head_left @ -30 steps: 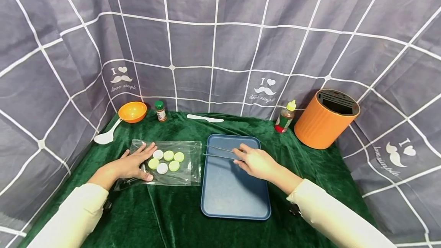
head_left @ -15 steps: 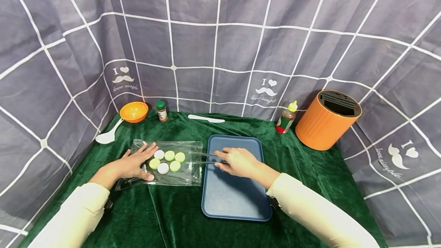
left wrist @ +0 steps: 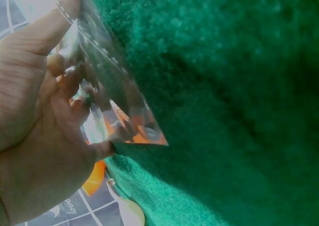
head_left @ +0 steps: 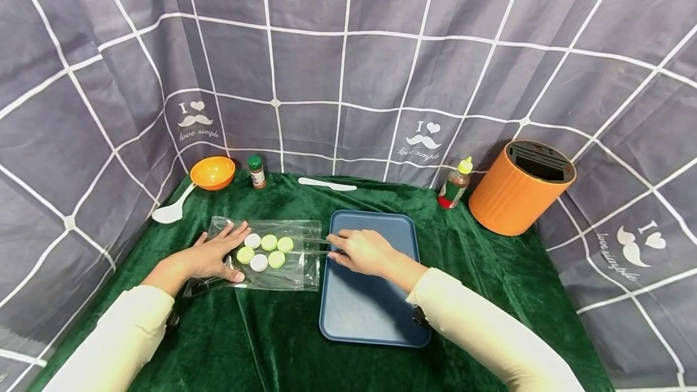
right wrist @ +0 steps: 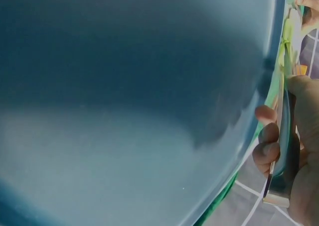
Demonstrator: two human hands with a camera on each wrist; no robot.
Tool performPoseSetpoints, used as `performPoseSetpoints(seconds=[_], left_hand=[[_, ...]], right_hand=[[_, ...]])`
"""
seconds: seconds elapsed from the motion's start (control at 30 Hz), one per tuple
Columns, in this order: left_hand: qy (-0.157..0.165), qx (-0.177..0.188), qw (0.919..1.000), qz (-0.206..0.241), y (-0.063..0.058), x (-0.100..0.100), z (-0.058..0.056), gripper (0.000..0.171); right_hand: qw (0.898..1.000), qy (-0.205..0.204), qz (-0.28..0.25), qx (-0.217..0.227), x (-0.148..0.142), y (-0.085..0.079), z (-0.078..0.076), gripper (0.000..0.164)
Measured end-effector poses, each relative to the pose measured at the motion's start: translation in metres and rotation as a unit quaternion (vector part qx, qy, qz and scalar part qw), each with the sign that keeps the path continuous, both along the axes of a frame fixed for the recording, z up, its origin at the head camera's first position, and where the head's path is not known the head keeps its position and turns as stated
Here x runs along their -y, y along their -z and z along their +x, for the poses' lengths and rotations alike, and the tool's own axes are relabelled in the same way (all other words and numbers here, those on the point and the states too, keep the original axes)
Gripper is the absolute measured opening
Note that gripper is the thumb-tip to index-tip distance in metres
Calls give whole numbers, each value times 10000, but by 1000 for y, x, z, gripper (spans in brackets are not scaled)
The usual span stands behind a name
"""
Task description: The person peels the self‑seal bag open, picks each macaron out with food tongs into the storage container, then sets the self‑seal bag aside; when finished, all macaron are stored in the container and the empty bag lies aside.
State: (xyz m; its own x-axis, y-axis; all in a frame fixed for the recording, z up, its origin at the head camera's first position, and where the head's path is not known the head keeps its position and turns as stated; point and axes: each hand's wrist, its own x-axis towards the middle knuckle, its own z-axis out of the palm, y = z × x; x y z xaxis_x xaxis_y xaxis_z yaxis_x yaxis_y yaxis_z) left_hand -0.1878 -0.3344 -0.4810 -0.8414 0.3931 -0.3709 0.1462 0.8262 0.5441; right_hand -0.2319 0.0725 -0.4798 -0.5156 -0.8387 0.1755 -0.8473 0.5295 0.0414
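Note:
My left hand [head_left: 211, 257] lies with fingers spread on the left end of a clear plastic bag [head_left: 298, 276]. Several round pale green and white pieces [head_left: 269, 242], like macarons or small discs, show in the bag's area beside the fingertips. In the right wrist view, thin metal tongs [right wrist: 285, 141] are gripped by my right hand [head_left: 360, 251], thumb on one arm and fingers on the other. The hand is over the left edge of a blue tray [head_left: 376, 313]. Both tong arms point left across the bag's right end, their tips close by the rightmost pieces.
Along the back stand an orange bowl [head_left: 213, 173], a green-capped spice jar [head_left: 256, 172], a sauce bottle [head_left: 454, 184] and an orange knife block [head_left: 520, 189]. A white ladle [head_left: 170, 213] and a white plastic knife [head_left: 327, 184] lie on the green cloth [head_left: 288, 337].
My right hand has moved left with the tongs, from above the tray to its left edge, so the tong arms now overlap the bag. The left hand has stayed in place.

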Motion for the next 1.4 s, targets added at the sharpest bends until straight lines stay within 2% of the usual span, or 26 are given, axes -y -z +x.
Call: performPoseSetpoints(seconds=[0.4,0.5,0.7,0.93,1.17,1.4], left_hand=[[0,51,10000,18,2,2,-3,126],[13,48,10000,66,3,3,-4,127],[-4,73,9999,84,-2,0,-3,126],[28,51,10000,70,-5,-2,0,125],[26,19,10000,69,0,0,0,124],[31,-32,10000,76,3,1,-1,125]], right_hand=[[9999,28,-16,157,0,3,-4,39],[9999,65,-50,61,-6,1,-5,36],[9996,172,-221,19,-28,-4,-7,38],[9980,491,-380,59,-61,-8,-9,39],[9954,758,-551,174,-90,-4,-16,39],[9926,944,-639,421,-108,3,-22,39]])
